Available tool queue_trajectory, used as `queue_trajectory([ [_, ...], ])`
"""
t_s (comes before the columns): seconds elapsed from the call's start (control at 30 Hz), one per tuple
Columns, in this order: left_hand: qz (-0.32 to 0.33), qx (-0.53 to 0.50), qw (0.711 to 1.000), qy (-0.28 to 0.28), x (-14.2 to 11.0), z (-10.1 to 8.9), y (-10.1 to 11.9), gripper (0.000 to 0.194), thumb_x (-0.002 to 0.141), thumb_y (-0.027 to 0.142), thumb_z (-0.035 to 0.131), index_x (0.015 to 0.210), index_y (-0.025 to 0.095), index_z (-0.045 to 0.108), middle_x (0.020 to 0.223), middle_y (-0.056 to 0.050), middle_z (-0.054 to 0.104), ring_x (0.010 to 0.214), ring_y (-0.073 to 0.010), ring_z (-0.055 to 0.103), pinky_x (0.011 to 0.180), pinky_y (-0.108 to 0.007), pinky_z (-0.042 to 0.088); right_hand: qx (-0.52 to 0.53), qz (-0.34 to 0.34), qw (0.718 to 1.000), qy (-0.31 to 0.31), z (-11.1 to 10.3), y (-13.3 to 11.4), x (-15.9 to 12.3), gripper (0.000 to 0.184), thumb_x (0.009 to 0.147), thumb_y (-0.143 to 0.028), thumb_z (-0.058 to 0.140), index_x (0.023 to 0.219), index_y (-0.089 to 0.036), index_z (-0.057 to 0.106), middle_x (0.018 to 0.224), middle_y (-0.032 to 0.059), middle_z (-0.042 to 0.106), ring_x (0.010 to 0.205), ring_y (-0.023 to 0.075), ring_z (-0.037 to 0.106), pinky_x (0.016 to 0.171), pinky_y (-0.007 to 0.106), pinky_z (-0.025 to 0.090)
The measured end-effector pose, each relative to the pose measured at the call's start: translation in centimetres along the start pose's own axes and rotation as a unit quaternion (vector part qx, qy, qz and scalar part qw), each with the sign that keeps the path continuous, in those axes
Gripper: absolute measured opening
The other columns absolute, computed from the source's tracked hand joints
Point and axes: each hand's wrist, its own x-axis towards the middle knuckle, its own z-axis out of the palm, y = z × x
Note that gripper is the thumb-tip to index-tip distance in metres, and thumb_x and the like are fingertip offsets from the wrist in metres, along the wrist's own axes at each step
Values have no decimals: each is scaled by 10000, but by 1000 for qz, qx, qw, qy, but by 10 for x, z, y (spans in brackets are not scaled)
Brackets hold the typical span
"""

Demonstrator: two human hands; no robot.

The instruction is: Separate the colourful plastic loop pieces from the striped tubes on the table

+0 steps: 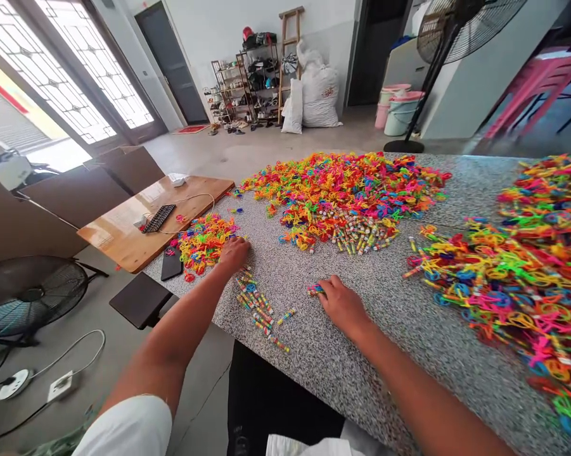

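Speckled stone tabletop (390, 297): right hand (341, 302) pinches patterned tubes (315, 289), long axis pointing left past its fingertips; left hand (234, 254), grip unclear, beside plastic pieces (203, 244).

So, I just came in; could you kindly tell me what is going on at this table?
Small colourful pieces are being handled on a speckled table. The person's right hand holds something small and multicoloured. The left hand is at the edge of a small pile; its grip is hard to see. Short patterned sticks lie loose near the table's edge. A larger heap lies farther back, another heap to the right.
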Motion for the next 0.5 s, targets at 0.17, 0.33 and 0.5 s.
queue_trajectory([
  [0.17,-2,-37,994,104,8,-14,12,342,955,229,453,1186,185,702,1298,-159,613,1238,-310,497,1075,-493,390,11,-21,1000,-2,9,-17,27,235,999,-261,495,1175,-197,637,1167,112,633,958,227,649,784,305,452],
  [0.33,256,-167,950,57,-8,2,82,357,990,351,481,1263,227,674,1295,-114,632,1225,-250,541,1090,-410,420,59,-34,997,-25,12,-52,80,291,989,-241,491,1252,-180,600,1249,130,646,1060,245,645,864,317,453],
  [0.5,229,-145,963,11,-3,17,58,321,959,367,542,1211,286,722,1352,-98,618,1283,-276,516,1111,-451,407,72,-46,995,-42,9,-49,94,375,946,-233,551,1316,-177,561,1215,110,679,1078,233,639,869,294,439],
])
